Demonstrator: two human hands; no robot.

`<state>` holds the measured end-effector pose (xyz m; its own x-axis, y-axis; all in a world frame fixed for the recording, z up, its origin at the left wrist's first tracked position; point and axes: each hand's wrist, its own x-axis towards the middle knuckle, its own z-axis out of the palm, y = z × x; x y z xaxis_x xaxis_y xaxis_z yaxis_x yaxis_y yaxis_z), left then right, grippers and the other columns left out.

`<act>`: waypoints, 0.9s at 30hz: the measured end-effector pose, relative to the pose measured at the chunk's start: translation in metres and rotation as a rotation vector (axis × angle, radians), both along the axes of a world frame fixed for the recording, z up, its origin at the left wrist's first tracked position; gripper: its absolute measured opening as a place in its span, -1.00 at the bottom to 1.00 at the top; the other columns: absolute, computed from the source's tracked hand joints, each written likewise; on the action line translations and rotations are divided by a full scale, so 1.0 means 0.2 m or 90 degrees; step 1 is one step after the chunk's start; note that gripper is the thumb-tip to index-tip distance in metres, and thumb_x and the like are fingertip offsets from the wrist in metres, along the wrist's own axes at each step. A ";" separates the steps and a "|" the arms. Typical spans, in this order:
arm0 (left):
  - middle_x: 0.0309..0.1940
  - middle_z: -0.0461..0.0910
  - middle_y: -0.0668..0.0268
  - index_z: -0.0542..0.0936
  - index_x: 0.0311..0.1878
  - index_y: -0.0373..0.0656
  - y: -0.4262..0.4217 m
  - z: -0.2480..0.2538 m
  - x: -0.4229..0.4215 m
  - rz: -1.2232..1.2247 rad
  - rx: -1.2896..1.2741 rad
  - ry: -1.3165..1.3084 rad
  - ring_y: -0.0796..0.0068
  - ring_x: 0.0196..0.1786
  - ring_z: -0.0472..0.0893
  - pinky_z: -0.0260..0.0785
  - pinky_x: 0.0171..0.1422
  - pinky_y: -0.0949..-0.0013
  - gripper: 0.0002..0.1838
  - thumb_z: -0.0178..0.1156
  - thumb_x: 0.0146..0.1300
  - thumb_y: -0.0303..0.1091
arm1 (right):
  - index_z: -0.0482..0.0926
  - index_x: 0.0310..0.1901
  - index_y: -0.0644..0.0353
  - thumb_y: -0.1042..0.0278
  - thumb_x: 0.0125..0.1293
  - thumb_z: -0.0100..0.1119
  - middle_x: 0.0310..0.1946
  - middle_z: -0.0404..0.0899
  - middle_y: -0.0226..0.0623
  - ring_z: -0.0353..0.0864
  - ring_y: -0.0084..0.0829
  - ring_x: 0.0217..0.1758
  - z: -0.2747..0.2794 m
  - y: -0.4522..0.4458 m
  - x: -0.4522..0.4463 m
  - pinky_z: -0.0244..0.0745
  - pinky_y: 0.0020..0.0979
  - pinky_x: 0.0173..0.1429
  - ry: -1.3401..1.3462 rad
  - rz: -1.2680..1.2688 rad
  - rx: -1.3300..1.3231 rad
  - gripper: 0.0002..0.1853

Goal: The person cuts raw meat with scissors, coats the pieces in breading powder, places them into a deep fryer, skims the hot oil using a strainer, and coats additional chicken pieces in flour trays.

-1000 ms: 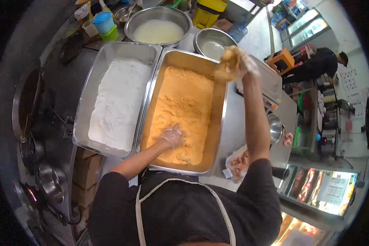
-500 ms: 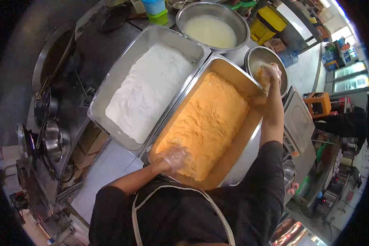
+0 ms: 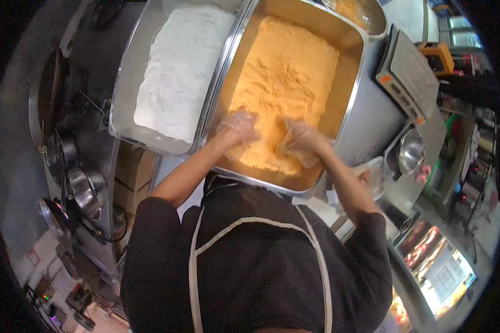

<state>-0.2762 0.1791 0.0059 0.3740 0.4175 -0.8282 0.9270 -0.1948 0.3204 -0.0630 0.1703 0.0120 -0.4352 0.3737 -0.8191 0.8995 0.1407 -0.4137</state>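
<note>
Both of my hands wear clear plastic gloves and rest in the orange powder (image 3: pixel 286 66), which fills much of a deep metal tray (image 3: pixel 353 89). At the near left part of the powder is my left hand (image 3: pixel 240 129), its fingers curled at the surface; whatever lies under them is hidden. To its right, my right hand (image 3: pixel 303 141) reaches into the powder with blurred fingertips partly sunk in it. Beside this tray on the left stands a second metal tray (image 3: pixel 122 83) holding white powder (image 3: pixel 178 72).
Beyond the orange tray's far right corner is a metal bowl (image 3: pixel 376 22) with orange-coated pieces. A flat scale (image 3: pixel 411 72) stands on the right, with a small steel bowl (image 3: pixel 411 151) nearer. Pans (image 3: pixel 88 188) are at the left.
My right hand has come back from the metal bowl into the orange powder, and orange pieces now lie in that bowl. My left hand stays in the powder. The view has turned and shifted.
</note>
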 end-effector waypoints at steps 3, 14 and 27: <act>0.17 0.30 -0.22 0.21 0.35 -0.06 -0.12 -0.07 -0.03 -0.027 0.022 -0.058 -0.04 0.19 0.42 0.31 0.21 0.09 -0.12 0.17 0.02 0.23 | 0.18 0.29 0.18 0.16 0.07 0.15 0.15 0.35 0.14 0.44 0.00 0.16 -0.23 -0.37 -0.05 0.43 -0.22 0.13 0.111 -0.055 0.132 -0.27; 0.09 0.42 -0.15 0.33 0.29 -0.06 -0.24 -0.21 -0.03 0.068 0.047 -0.172 -0.01 0.16 0.43 0.29 0.21 0.17 -0.23 0.13 0.03 0.16 | 0.28 0.22 0.20 0.21 0.03 0.16 0.03 0.37 0.21 0.47 -0.02 0.09 -0.28 -0.44 -0.15 0.11 -0.01 0.34 -0.073 -0.011 0.122 -0.34; 0.13 0.43 0.32 0.36 0.23 -0.06 -0.24 -0.05 0.12 0.938 -0.156 -0.676 0.37 0.12 0.44 0.37 0.13 0.24 -0.47 -0.13 0.37 0.10 | 0.21 0.31 0.07 0.03 0.12 0.20 0.30 0.11 0.14 0.22 0.08 0.30 0.04 -0.37 -0.40 0.30 -0.20 0.28 0.308 -0.551 0.601 -0.27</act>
<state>-0.2532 0.1309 -0.0044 0.2032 0.7740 -0.5997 -0.3094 0.6319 0.7106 -0.1428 0.0959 0.0199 0.0541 0.9966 0.0614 0.6377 0.0128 -0.7701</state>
